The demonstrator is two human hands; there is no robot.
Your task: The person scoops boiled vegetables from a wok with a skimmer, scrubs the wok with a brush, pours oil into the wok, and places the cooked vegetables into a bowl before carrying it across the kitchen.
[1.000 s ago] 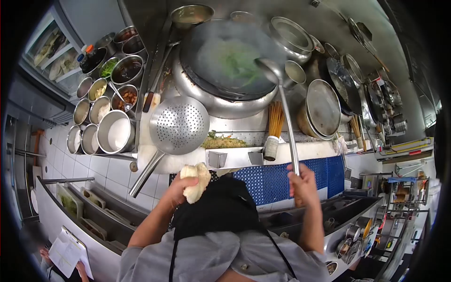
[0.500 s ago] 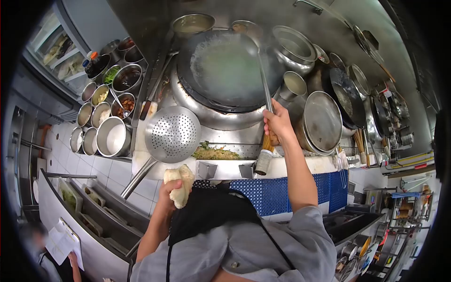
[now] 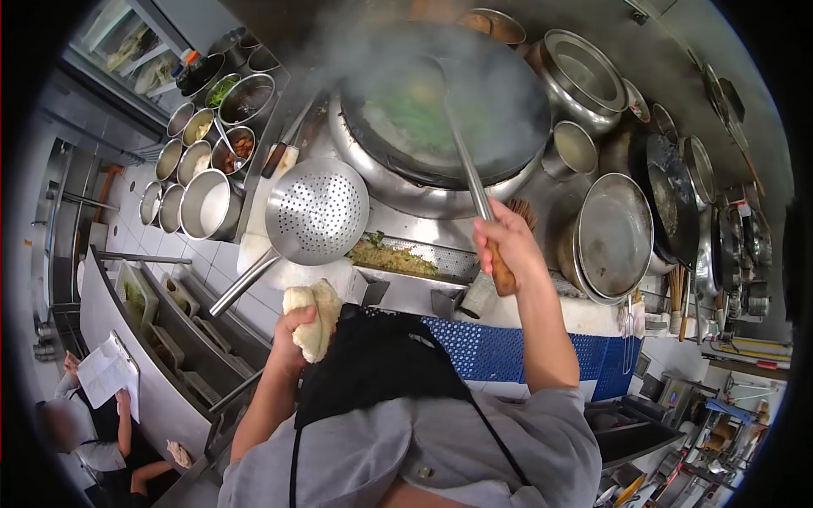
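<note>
Ladle [image 3: 461, 144], head view: slanted across wok [image 3: 518, 118] from near side, bowl end lost in steam above greens [image 3: 415, 114]; whether touching food, cannot tell.
Change: 1.0 s ago, seen with bowl at right rim and handle drawn back over blue mat [image 3: 487, 347]; now reaching past middle of wok. Judged as work shifted from rim to food inside.
Greens: inside wok, hazed, yet plainer than 0.5 s ago.
Right hand [image 3: 512, 241]: wrapped snugly around wooden handle of ladle, fingers curled in, butt jutting below fist; just beside brush [image 3: 522, 212], contact hard to judge.
Left hand [image 3: 294, 334]: clenched on folded cloth [image 3: 318, 322], thumb across it, bulk standing out past fingers; same hold as 1.0 s ago, in front of apron [image 3: 373, 356].
Strainer [image 3: 318, 207]: lying left of wok, handle slanting down toward left; untouched by either of 2 hands.
Scraps [image 3: 394, 256]: in trough between strainer and brush.
Clipboard [image 3: 110, 372]: held by another person, lower left, well apart.
</note>
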